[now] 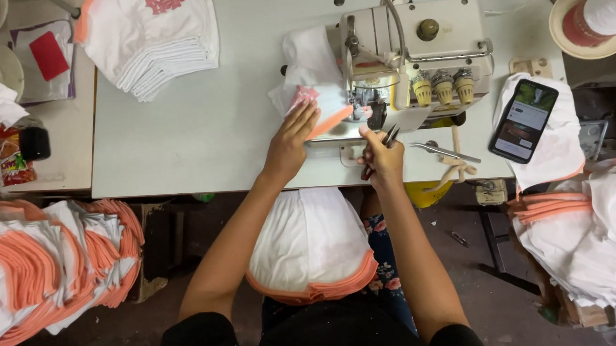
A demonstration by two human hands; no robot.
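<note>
My left hand (291, 141) lies flat, fingers apart, on a white fabric piece with an orange edge (323, 111) at the needle of a cream overlock sewing machine (413, 50). My right hand (382, 158) is closed around small metal snips (391, 136), just in front of the machine's presser foot. More white fabric (309, 55) trails behind the machine. A stack of white pieces with orange trim (309, 248) rests on my lap.
A folded white pile (154, 42) sits at the table's back left. Tweezers (447, 152) lie right of my hand. A phone (524, 120) rests on cloth at right. Orange-trimmed bundles lie at left (48, 264) and right (583, 231). A thread cone (592, 13) stands far right.
</note>
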